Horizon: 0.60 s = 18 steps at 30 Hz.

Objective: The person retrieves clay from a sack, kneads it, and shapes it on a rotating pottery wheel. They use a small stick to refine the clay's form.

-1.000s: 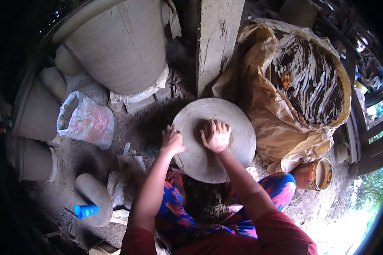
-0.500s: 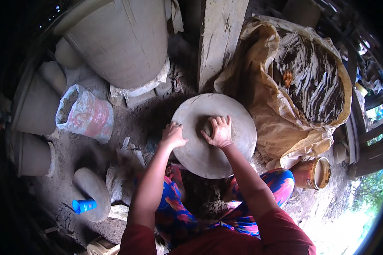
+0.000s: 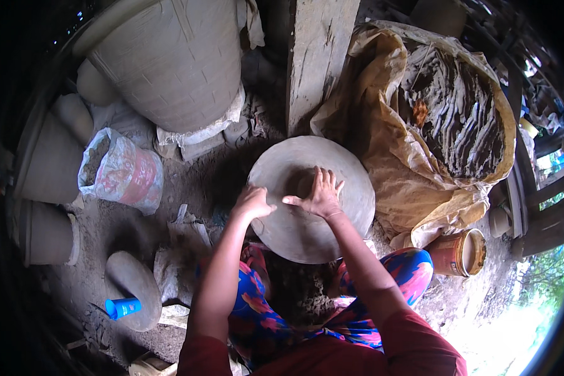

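Observation:
In front of my knees lies a round, grey potter's wheel (image 3: 279,237), smeared with clay. My left hand (image 3: 252,203) is at its left rim, fingers curled at the edge and thumb resting on top. Near the wheel's middle is a small dark lump of clay (image 3: 302,183), partly covered by my right hand (image 3: 323,197). That hand lies over the lump's right side, its fingers stretched away from me and its thumb pointing left. Nothing is gripped in the right hand.
A large clay pot (image 3: 169,69) stands far left, near a wooden post (image 3: 319,62). Far right sits a big tan sack (image 3: 413,150) of grey clay. A paint bucket (image 3: 448,254) is at right. On the left are a printed sack (image 3: 131,172) and a blue cup (image 3: 124,307) on a disc (image 3: 145,283).
My right hand has shifted slightly toward me, its thumb now stretched out to the left and its fingers closer together. My left hand stays at the wheel's rim.

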Each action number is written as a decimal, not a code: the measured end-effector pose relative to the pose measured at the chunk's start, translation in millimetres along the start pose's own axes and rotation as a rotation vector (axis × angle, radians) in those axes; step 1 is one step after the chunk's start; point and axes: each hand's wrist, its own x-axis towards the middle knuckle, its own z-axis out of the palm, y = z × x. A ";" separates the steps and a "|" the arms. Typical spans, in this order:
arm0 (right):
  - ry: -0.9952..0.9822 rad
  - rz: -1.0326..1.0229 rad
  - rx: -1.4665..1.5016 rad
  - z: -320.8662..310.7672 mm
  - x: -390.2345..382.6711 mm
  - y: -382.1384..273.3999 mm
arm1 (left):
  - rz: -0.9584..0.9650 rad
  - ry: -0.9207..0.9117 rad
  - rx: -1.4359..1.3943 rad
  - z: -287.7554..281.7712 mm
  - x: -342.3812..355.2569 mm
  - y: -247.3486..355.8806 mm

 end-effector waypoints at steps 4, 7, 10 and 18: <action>-0.233 0.031 0.146 11.9 -6.0 -7.7 | 0.065 -0.019 0.274 4.1 1.8 1.5; -0.317 -0.073 0.132 -7.3 10.2 -2.2 | 0.077 -0.360 0.071 2.9 1.6 5.0; -0.179 0.057 0.644 -49.6 49.0 3.3 | 0.027 -0.520 -0.125 -1.9 1.5 4.0; -0.322 0.886 1.772 -35.3 54.2 -16.0 | 0.004 0.269 0.062 -2.0 0.5 -1.1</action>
